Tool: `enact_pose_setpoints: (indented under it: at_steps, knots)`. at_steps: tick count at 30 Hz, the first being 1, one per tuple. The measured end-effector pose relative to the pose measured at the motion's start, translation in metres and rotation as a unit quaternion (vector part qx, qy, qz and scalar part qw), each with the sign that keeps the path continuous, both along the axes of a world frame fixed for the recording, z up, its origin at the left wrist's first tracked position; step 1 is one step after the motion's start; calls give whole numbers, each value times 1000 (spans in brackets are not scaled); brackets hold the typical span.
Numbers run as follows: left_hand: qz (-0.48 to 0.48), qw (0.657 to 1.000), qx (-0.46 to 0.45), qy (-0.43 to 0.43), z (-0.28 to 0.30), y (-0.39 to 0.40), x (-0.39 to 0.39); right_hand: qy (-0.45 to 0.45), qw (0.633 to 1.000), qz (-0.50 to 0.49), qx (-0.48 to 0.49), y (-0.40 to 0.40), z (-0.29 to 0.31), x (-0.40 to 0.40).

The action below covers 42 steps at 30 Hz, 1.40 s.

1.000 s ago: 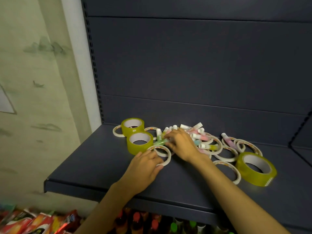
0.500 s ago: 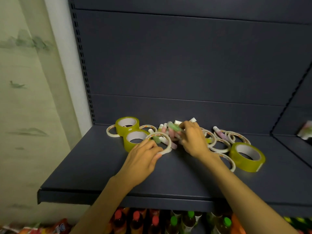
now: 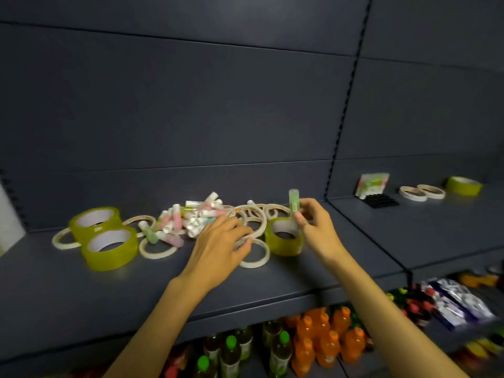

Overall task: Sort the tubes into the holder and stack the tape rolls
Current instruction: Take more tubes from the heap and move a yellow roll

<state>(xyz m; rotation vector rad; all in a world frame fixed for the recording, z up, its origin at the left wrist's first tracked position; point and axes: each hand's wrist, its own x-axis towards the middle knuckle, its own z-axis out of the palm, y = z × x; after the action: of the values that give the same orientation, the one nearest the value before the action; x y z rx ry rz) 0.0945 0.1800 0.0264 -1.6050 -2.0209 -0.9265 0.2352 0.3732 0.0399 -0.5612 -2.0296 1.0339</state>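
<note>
Shelf (image 3: 68,290): dark, level, carrying the whole jumble at working height; front lip cut off at lower left.
Neighbouring shelf (image 3: 436,227): to the right past the upright, carrying the holder, so probably where the lifted tube belongs.
Wide yellow rolls (image 3: 109,248): two at left, overlapping, not squarely stacked; a third (image 3: 285,237) lying flat just beside the right hand; a fourth (image 3: 463,185) far right, alone.
Thin white rolls (image 3: 253,257): scattered flat among the tubes, several overlapping; exact count hard to judge through blur.
Tube pile (image 3: 191,216): pink, green and white tubes heaped loose at mid-shelf, unsorted; none seen standing in the holder.
Left hand (image 3: 218,249): palm down over the thin rolls, fingers curled on a white ring (image 3: 251,218) tilted up off the shelf, seemingly gathered for stacking; contact under the palm hidden.
Right hand (image 3: 313,227): closed on the green tube (image 3: 294,204), pinched low, held upright above the third yellow roll, likely for dropping cap-up into a slot.
Holder (image 3: 381,199): black, gridded, small, well apart from the pile; slots too blurred to tell filled from bare.
Packet (image 3: 372,184): propped behind the holder, print unreadable.
Paired rolls (image 3: 421,192): two thin ones side by side beyond the holder, touching or not unclear.
Lower shelf bottles (image 3: 321,339): smeared by motion, irrelevant to sorting.
</note>
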Motion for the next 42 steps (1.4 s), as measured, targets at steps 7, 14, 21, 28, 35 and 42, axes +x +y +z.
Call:
enact_pose_setpoints:
  at_steps: [7, 14, 21, 28, 35, 42]
  knots:
    - [-37, 999, -5, 31, 0, 98, 100, 1, 999, -27, -36, 85, -4, 125]
    - [-34, 999, -6, 32, 4, 184, 183, 26, 996, -35, -73, 163, -8, 223]
    - [-28, 999, -26, 35, 2, 254, 221, 53, 995, -18, -86, 218, -13, 274]
    - [-4, 999, -30, 30, -10, 321, 215, 62, 989, -3, -133, 293, -24, 258]
    - [50, 999, -14, 15, -12, 390, 181, 75, 986, 40, -146, 371, -15, 218]
    - [79, 996, -37, 23, -18, 435, 161, 59, 993, 56, -82, 443, -10, 161]
